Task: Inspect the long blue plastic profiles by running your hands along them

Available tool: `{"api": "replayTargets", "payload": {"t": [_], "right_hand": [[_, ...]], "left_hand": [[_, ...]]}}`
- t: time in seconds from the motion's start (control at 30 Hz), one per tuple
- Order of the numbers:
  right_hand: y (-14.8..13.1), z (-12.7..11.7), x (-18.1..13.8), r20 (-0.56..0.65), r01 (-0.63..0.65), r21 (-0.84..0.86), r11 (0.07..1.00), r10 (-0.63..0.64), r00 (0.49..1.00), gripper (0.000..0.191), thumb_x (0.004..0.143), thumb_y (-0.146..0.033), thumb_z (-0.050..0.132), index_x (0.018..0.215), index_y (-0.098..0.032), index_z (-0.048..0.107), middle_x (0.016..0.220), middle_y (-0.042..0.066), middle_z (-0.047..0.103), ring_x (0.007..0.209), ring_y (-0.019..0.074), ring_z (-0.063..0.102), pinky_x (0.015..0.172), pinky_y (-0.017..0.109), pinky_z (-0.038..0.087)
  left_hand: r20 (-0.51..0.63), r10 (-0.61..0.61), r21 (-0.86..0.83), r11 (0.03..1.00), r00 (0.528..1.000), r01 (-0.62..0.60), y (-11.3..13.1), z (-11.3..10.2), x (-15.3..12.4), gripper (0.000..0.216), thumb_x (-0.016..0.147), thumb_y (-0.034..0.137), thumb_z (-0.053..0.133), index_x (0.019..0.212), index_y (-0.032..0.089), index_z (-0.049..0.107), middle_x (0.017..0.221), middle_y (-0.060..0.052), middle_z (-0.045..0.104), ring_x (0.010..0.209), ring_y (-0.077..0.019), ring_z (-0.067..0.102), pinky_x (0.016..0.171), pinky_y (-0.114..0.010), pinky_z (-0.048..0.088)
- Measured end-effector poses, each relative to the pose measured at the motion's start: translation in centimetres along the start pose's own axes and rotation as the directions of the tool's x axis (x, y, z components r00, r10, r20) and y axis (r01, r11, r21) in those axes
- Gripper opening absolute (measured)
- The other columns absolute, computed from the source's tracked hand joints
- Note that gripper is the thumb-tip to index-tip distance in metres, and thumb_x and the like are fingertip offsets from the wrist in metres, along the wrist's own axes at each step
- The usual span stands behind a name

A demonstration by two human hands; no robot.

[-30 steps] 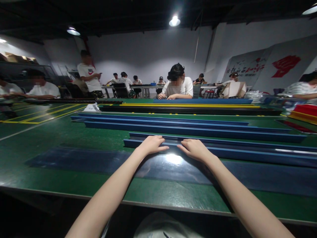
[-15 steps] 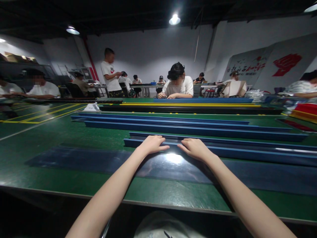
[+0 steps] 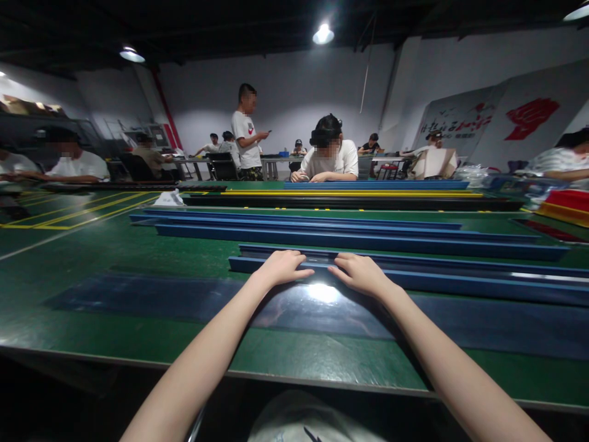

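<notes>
A long blue channel strip (image 3: 442, 286) lies across the green table (image 3: 313, 359) in front of me, its right part running out of the picture. Close to its left end, my left hand (image 3: 281, 267) is closed over the near wall, fingers reaching into the groove and thumb along the front. My right hand (image 3: 361, 274) holds the same wall a short gap to the right, thumb pointing inward. The undersides of both hands are hidden. Nearer to me, a flat, glossy, see-through sheet (image 3: 151, 296) stretches beneath both forearms and reflects a lamp.
Beyond the strip lie more blue channel strips (image 3: 359, 239), then black strips (image 3: 368, 203) and a yellow one (image 3: 350, 193). A crumpled white piece (image 3: 169, 197) sits at left. Opposite me a person (image 3: 329, 156) works; another person (image 3: 248, 135) stands behind.
The standing person in the background has moved to the right. My hands keep their place on the blue channel strip, and the view has shifted only very slightly.
</notes>
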State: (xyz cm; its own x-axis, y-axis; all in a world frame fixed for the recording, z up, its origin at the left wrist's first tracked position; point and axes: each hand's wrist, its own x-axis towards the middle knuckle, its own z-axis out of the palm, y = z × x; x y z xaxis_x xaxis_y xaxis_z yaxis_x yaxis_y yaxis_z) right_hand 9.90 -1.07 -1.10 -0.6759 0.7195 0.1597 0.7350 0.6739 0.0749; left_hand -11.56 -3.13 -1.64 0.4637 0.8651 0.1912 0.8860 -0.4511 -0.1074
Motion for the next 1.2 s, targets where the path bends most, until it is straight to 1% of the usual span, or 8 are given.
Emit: {"api": "replayTargets", "payload": {"t": [0.17,0.27,0.5,0.73,0.9,0.97,1.07,1.2], "right_hand": [[0.0,0.2,-0.1,-0.038,0.041,0.025,0.999,-0.040,0.998,0.040,0.091,-0.042,0.029,0.096,-0.018,0.060,0.102,0.008,0.060,0.095,0.0167,0.054,0.069,0.023,0.036],[-0.1,0.3,-0.1,-0.062,0.064,0.027,0.998,-0.063,0.996,0.038,0.091,-0.041,0.030,0.099,-0.017,0.059,0.105,0.008,0.059,0.097,0.0168,0.052,0.071,0.024,0.037],[-0.2,0.2,0.0,-0.016,0.014,-0.007,1.000,-0.014,1.000,0.036,0.090,-0.042,0.032,0.091,-0.018,0.059,0.093,0.007,0.062,0.087,0.0170,0.057,0.065,0.024,0.036],[-0.3,0.1,0.1,0.005,0.007,-0.016,1.000,-0.007,1.000,0.038,0.090,-0.043,0.031,0.090,-0.018,0.060,0.092,0.007,0.063,0.085,0.0170,0.058,0.065,0.024,0.035],[-0.2,0.3,0.1,-0.005,0.015,-0.026,1.000,-0.015,1.000,0.039,0.090,-0.043,0.030,0.089,-0.018,0.060,0.091,0.007,0.064,0.085,0.0170,0.058,0.064,0.024,0.034],[-0.1,0.4,0.1,-0.022,0.027,-0.036,0.999,-0.028,0.999,0.039,0.090,-0.043,0.029,0.088,-0.019,0.059,0.090,0.006,0.064,0.083,0.0170,0.058,0.062,0.024,0.033],[0.0,0.6,0.1,-0.045,0.046,-0.051,0.998,-0.049,0.998,0.039,0.090,-0.043,0.028,0.086,-0.019,0.059,0.088,0.005,0.063,0.080,0.0170,0.059,0.059,0.025,0.032],[-0.2,0.5,0.1,-0.027,0.041,-0.057,0.998,-0.043,0.999,0.036,0.090,-0.042,0.031,0.086,-0.019,0.059,0.088,0.006,0.063,0.080,0.0169,0.058,0.058,0.025,0.032]], "left_hand": [[-0.004,0.007,0.004,1.000,1.000,-0.007,0.0,0.0,0.0,0.044,0.085,0.053,0.035,0.086,0.017,0.059,0.087,-0.006,0.062,0.082,-0.0200,0.060,0.066,-0.026,0.043],[-0.009,0.008,0.009,1.000,1.000,-0.008,0.0,0.0,0.0,0.043,0.085,0.053,0.035,0.086,0.018,0.059,0.088,-0.006,0.062,0.082,-0.0199,0.060,0.066,-0.026,0.043],[-0.003,-0.007,-0.003,1.000,1.000,0.007,0.2,-0.1,-0.1,0.042,0.084,0.053,0.036,0.086,0.017,0.059,0.087,-0.006,0.062,0.082,-0.0207,0.060,0.065,-0.027,0.043],[-0.010,-0.006,-0.024,1.000,1.000,0.005,0.1,0.0,0.0,0.042,0.084,0.053,0.037,0.086,0.017,0.059,0.087,-0.007,0.062,0.082,-0.0209,0.059,0.066,-0.027,0.043],[-0.010,-0.007,-0.020,1.000,1.000,0.007,0.1,0.1,0.0,0.042,0.084,0.053,0.037,0.085,0.017,0.059,0.087,-0.007,0.062,0.081,-0.0208,0.059,0.065,-0.027,0.042],[-0.008,-0.003,-0.044,0.999,1.000,0.002,-0.1,0.0,0.0,0.042,0.084,0.053,0.037,0.084,0.018,0.059,0.086,-0.006,0.062,0.080,-0.0202,0.059,0.063,-0.026,0.041],[-0.009,0.009,-0.135,0.991,1.000,-0.010,-0.5,-0.3,0.0,0.035,0.081,0.051,0.043,0.083,0.019,0.059,0.084,-0.002,0.063,0.077,-0.0173,0.058,0.060,-0.023,0.037],[-0.035,-0.009,-0.216,0.976,0.999,0.001,-1.1,-1.0,0.0,0.029,0.076,0.048,0.052,0.075,0.019,0.058,0.077,0.001,0.060,0.069,-0.0137,0.054,0.056,-0.021,0.033]]}}
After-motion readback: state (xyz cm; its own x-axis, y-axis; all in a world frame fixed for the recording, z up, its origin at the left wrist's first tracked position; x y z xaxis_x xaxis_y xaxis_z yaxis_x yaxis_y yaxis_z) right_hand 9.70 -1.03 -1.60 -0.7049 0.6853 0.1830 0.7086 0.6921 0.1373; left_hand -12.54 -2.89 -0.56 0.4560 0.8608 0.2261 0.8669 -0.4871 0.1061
